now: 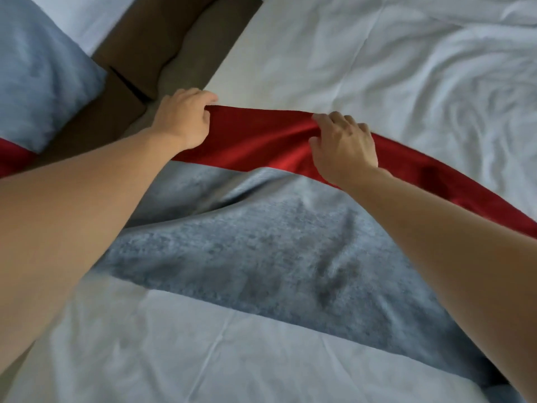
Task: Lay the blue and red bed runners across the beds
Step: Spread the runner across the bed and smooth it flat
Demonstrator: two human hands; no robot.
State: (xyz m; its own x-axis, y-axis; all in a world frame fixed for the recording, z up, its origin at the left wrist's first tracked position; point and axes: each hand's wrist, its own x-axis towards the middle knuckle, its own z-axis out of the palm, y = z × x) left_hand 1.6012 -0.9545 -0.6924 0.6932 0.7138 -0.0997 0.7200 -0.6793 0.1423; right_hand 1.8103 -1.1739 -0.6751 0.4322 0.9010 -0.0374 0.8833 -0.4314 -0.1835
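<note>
Both hands pinch the far edge of the runner's red band (255, 141): left hand (181, 122) at its end, right hand (344, 146) beside it. The blue part (261, 242) lies below them on the bed (377, 68). The cloth seems soft and light, so the edge is the best hold.

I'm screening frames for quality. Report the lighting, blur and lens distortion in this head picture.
Head view: soft, dim, even light with no glare; faint shadows lie under the left hand and right hand gripping the red runner. The wide lens bows the runner and swells the forearms. The picture is slightly soft throughout; the blue-grey runner looks mottled.
</note>
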